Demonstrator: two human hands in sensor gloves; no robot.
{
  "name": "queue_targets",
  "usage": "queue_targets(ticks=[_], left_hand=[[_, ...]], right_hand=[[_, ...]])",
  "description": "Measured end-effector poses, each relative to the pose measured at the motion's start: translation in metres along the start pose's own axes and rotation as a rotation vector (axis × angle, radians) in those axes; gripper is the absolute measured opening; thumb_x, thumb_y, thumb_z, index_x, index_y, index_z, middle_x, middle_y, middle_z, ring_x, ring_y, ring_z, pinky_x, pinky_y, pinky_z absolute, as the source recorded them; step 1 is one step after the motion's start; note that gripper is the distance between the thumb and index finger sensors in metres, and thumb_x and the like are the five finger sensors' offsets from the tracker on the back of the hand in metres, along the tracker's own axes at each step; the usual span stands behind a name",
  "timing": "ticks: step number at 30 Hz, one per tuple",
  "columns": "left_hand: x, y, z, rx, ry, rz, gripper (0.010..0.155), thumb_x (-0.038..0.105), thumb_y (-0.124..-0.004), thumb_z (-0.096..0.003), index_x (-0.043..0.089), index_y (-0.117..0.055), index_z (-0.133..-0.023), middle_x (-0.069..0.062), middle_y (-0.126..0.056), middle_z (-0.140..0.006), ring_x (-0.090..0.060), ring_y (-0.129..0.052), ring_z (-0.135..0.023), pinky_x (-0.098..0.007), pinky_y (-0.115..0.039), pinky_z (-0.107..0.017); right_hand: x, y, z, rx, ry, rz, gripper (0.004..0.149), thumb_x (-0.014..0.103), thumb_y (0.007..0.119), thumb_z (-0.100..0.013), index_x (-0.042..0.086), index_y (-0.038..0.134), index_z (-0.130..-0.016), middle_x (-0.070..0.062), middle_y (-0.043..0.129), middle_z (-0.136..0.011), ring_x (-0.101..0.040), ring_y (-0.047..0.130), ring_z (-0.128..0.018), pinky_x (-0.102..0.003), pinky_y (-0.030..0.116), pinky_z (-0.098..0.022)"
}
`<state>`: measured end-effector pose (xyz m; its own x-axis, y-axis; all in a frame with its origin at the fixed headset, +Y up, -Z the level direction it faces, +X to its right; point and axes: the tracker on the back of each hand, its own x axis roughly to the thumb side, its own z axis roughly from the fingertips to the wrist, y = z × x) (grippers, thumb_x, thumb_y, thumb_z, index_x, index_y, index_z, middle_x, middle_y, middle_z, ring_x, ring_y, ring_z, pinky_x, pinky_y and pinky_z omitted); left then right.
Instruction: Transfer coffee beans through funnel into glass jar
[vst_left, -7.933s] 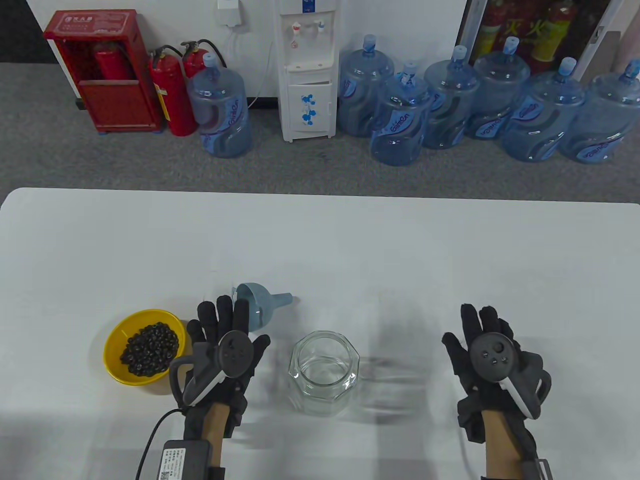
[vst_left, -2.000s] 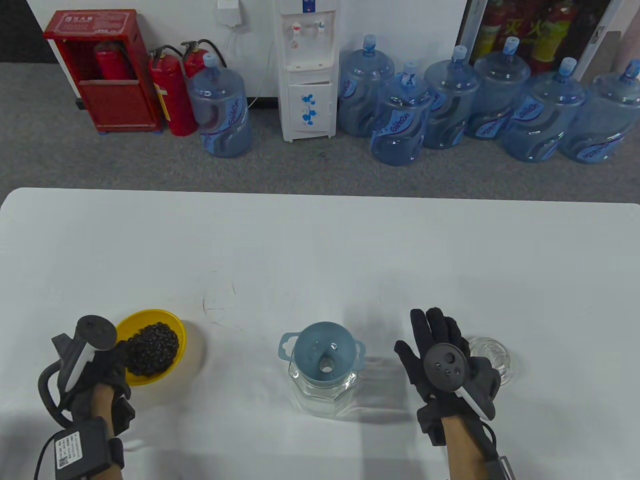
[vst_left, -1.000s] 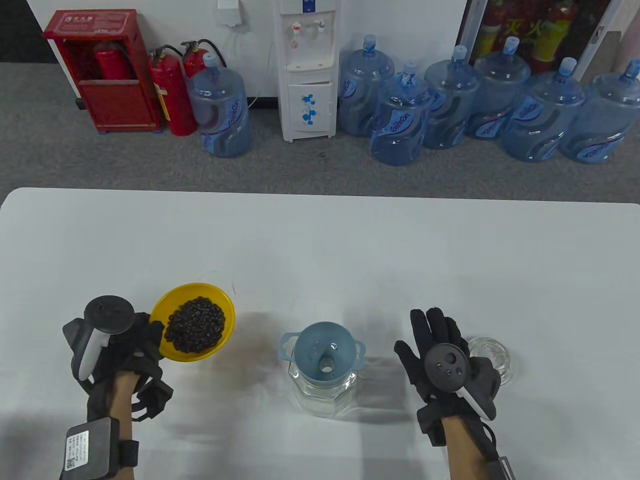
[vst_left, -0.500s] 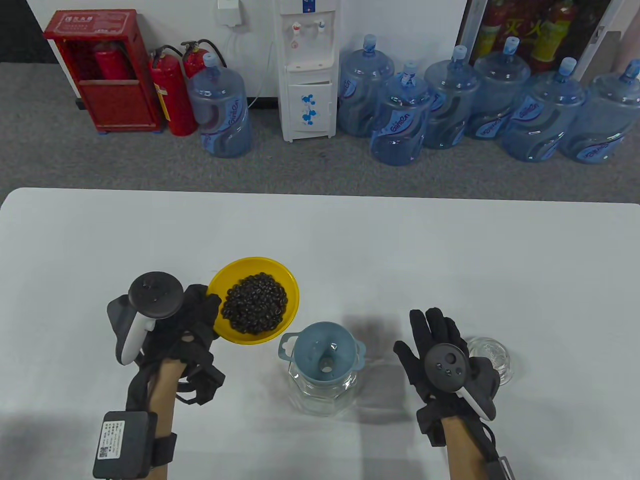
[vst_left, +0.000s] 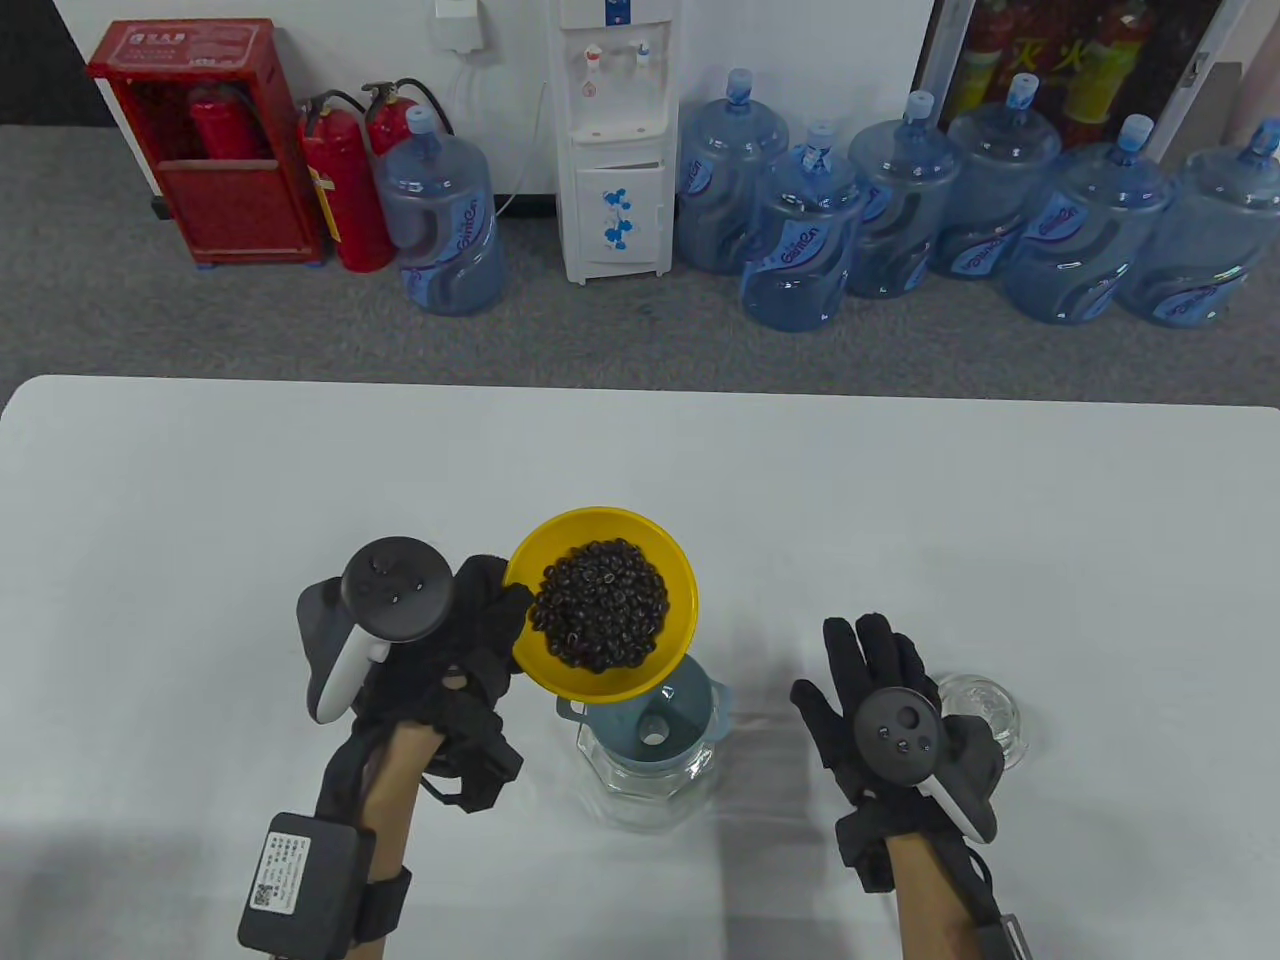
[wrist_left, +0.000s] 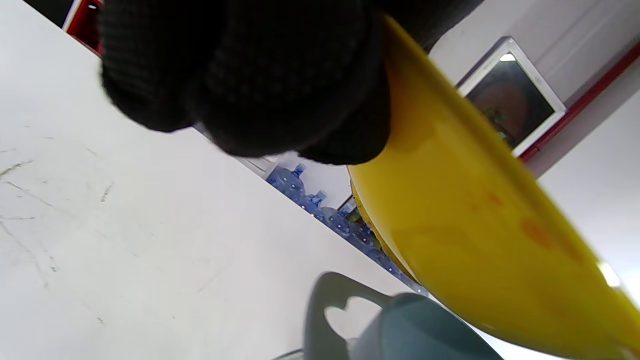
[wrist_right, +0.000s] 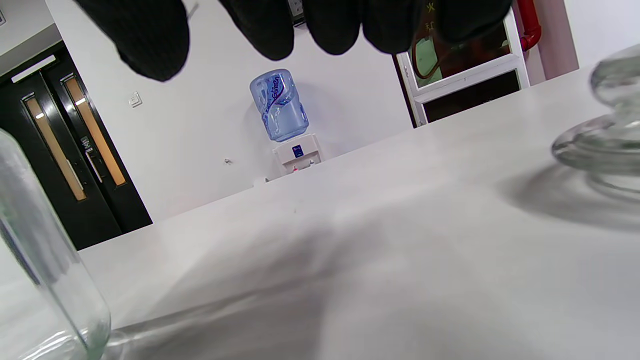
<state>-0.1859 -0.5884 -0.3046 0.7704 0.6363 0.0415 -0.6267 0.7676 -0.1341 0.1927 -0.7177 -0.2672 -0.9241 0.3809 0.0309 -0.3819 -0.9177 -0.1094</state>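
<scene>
My left hand grips the left rim of a yellow bowl full of dark coffee beans and holds it in the air, its near edge over the blue funnel. The funnel sits in the mouth of the clear glass jar. In the left wrist view the bowl's yellow underside hangs just above the funnel's handle, with my gloved fingers on its rim. My right hand lies flat and empty on the table, right of the jar. The jar's side shows in the right wrist view.
The glass jar lid lies on the white table just right of my right hand; it also shows in the right wrist view. Water bottles, a dispenser and fire extinguishers stand on the floor beyond the far edge.
My left hand has lifted the bowl of beans from the table's left and carried it right, up over the funnel. The right hand has stayed flat beside the lid.
</scene>
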Motion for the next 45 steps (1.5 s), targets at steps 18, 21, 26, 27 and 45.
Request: queue_targets(ticks=[18,21,26,27,45], left_hand=[[0.022,-0.014,-0.008,0.048,-0.097,-0.051,0.045,0.034,-0.076,-0.0587,0.007,-0.070,-0.094,-0.006,-0.101,-0.060,-0.014,-0.110,-0.033,-0.041,-0.093,-0.043],[0.024,-0.016,-0.009,0.056,-0.102,-0.076,0.045,0.034,-0.077,-0.0583,0.008,-0.071,-0.094,-0.006,-0.101,-0.061,-0.014,-0.111,-0.034,-0.041,-0.093,-0.043],[0.023,-0.018,-0.009,0.049,-0.107,-0.063,0.044,0.034,-0.079,-0.0578,0.009,-0.071,-0.094,-0.006,-0.101,-0.063,-0.015,-0.113,-0.036,-0.041,-0.094,-0.044],[0.023,-0.017,-0.009,0.049,-0.109,-0.063,0.044,0.034,-0.079,-0.0577,0.009,-0.071,-0.094,-0.006,-0.101,-0.064,-0.015,-0.113,-0.037,-0.041,-0.094,-0.045],[0.020,-0.015,-0.006,0.071,-0.110,-0.069,0.042,0.033,-0.083,-0.0561,0.015,-0.074,-0.092,-0.006,-0.102,-0.068,-0.015,-0.116,-0.041,-0.040,-0.097,-0.046]], right_hand=[[-0.002,-0.001,0.001,-0.006,0.001,-0.011,0.072,0.059,0.065,-0.066,0.022,0.045,-0.124,-0.020,0.034,-0.129,-0.048,0.041,-0.115,-0.069,0.045,-0.077],[-0.002,-0.001,0.001,-0.006,0.000,-0.011,0.072,0.059,0.065,-0.066,0.021,0.045,-0.124,-0.020,0.034,-0.129,-0.048,0.040,-0.115,-0.069,0.045,-0.077],[-0.003,-0.002,0.001,-0.008,0.001,-0.013,0.072,0.059,0.065,-0.066,0.021,0.045,-0.124,-0.020,0.033,-0.129,-0.048,0.041,-0.115,-0.069,0.045,-0.077],[-0.003,-0.002,0.001,-0.008,0.002,-0.014,0.072,0.059,0.065,-0.066,0.021,0.045,-0.124,-0.020,0.034,-0.129,-0.048,0.040,-0.115,-0.069,0.045,-0.077],[-0.003,-0.002,0.001,-0.004,0.003,-0.014,0.071,0.059,0.064,-0.066,0.020,0.046,-0.123,-0.022,0.033,-0.129,-0.048,0.040,-0.115,-0.069,0.045,-0.077]])
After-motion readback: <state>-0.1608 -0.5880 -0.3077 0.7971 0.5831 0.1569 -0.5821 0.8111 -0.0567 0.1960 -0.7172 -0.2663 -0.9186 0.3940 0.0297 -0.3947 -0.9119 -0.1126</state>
